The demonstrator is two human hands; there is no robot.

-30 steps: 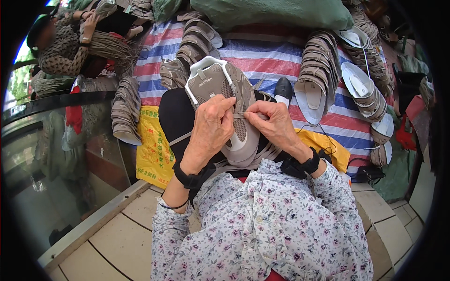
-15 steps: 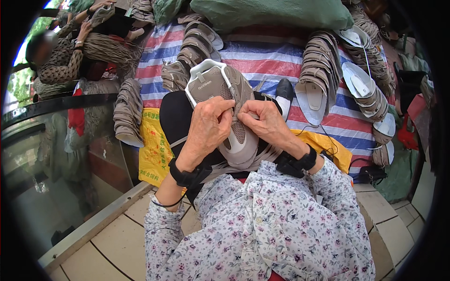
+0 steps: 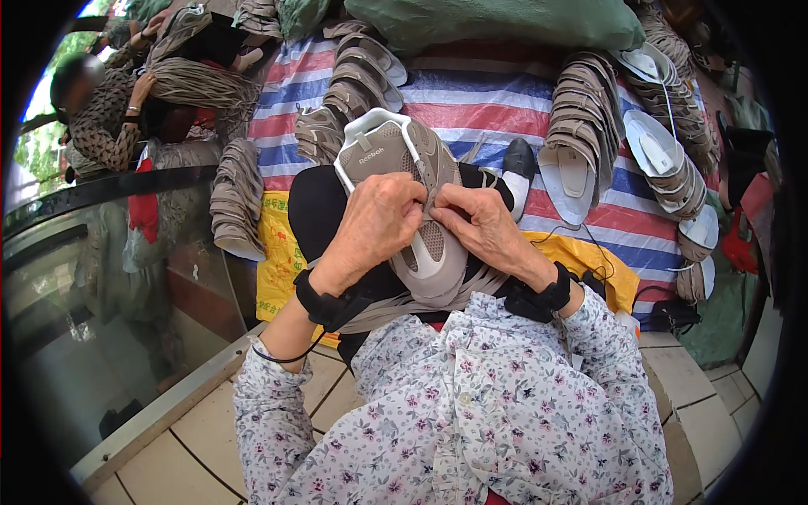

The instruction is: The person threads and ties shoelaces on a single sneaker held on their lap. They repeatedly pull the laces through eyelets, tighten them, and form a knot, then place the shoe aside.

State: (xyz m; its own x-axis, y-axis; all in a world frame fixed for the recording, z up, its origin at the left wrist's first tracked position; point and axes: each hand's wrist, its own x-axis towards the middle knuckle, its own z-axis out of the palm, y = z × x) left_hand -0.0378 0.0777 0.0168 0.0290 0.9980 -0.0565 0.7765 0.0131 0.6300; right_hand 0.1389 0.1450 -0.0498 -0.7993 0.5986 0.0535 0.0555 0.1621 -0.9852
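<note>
A taupe and white sneaker upper (image 3: 429, 261) lies across my lap, its toe toward me and its padded collar pointing away. Over its lacing opening both my hands meet with fingers pinched. My left hand (image 3: 380, 220) is closed on a thin taupe shoelace at the left row of eyelets. Close beside it, my right hand (image 3: 480, 223) pinches the lace at the right edge of the opening. The fingers hide most of the lace between them. More loose shoelaces (image 3: 374, 314) lie over my lap, beneath the toe.
Stacked shoe uppers (image 3: 579, 126) stand on a striped plastic sheet (image 3: 480, 109), with further stacks left and right. A green sack (image 3: 497, 23) lies at the back. A glass-panelled barrier (image 3: 126, 311) borders my left side. Beyond it, a co-worker (image 3: 105, 126) sits near bundled laces (image 3: 202, 84).
My hands stay at the lacing opening with small finger shifts, and my left forearm has swung slightly outward. One of the co-worker's hands has come down from the upper toward the laces.
</note>
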